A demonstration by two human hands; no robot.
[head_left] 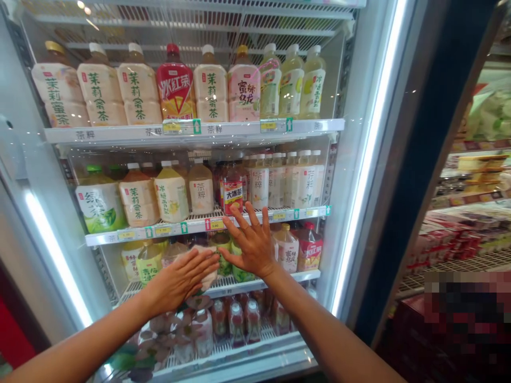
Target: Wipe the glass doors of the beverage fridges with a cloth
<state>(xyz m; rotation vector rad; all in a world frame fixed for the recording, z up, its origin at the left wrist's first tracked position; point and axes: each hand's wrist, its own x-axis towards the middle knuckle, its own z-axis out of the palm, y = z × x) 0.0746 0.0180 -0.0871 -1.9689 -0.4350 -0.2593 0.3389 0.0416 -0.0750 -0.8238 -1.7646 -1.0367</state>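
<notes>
Bottled teas stand upright in a glass-fronted drinks cooler (369,159), long axes vertical and caps up. Just above the third wire shelf (275,279), the left hand (181,280) lies flat, fingers pointing right, over a pale bottle (209,268) that it mostly hides. The right hand (251,244) is spread above the same shelf, fingers fanned upward and to the left, with their tips near a red-labelled bottle (232,190) on the shelf higher up. The hands are apart, though the left fingertips sit just beside the right thumb (229,254), and neither closes on anything. Whether the palms press on the door glass or have passed beyond it cannot be told. Green-labelled bottles (241,274) on that shelf are partly hidden behind the hands. Below it, glare and reflections blur the bottles (235,322). The left forearm (80,340) and right forearm (331,332) are cut off by the bottom edge of the view.
</notes>
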